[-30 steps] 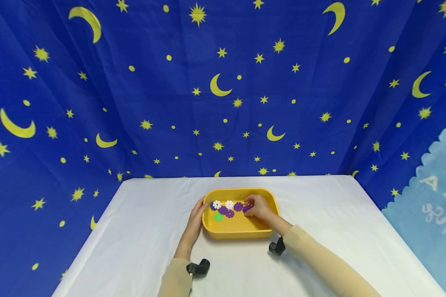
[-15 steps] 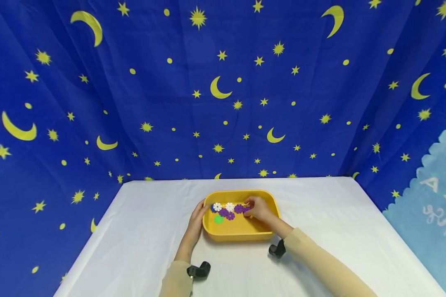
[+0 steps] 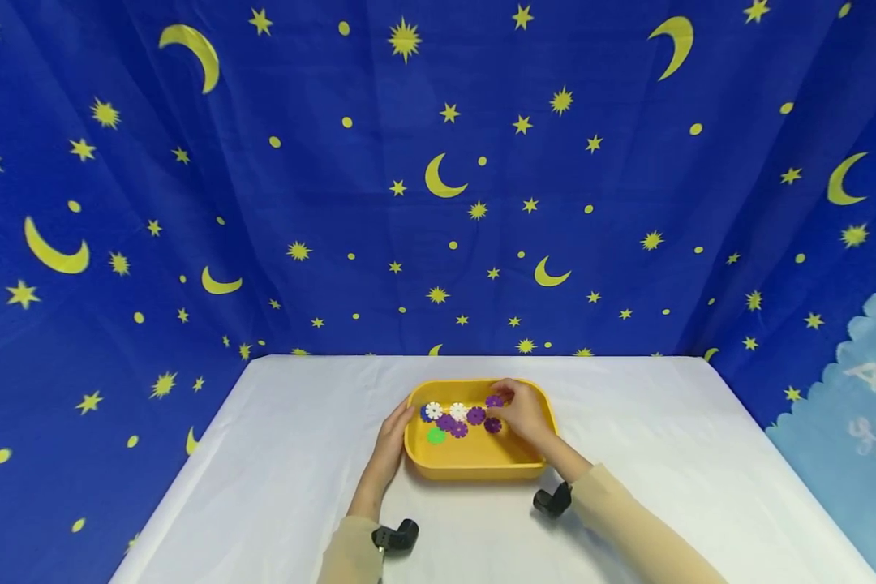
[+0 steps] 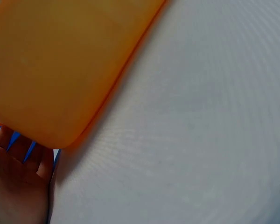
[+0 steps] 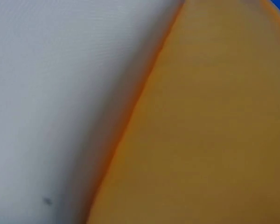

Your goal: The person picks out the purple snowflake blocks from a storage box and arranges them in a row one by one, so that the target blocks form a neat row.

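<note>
A yellow tray [image 3: 474, 472] stands on the white table, with several notched plastic discs in it. My right hand [image 3: 524, 415] is over the tray's right half and pinches a purple disc [image 3: 494, 401] between thumb and fingertips. Just below that hand lies a darker purple disc [image 3: 492, 425]. My left hand [image 3: 390, 442] rests against the tray's left wall; in the left wrist view its fingers [image 4: 19, 147] reach along the outside, fairly straight. The right wrist view has only tray wall and table, no hand.
Left of the right hand lie more purple discs [image 3: 475, 416], white discs [image 3: 434, 411], a blue disc [image 3: 426, 414] partly covered, and a green disc [image 3: 435, 436]. A blue curtain [image 3: 380, 219] with moons and stars surrounds the white table [image 3: 307, 430].
My right hand has shifted slightly up, and a purple disc now shows between its fingertips, apart from the one below. The left hand stays at the tray. The head view has turned a little.
</note>
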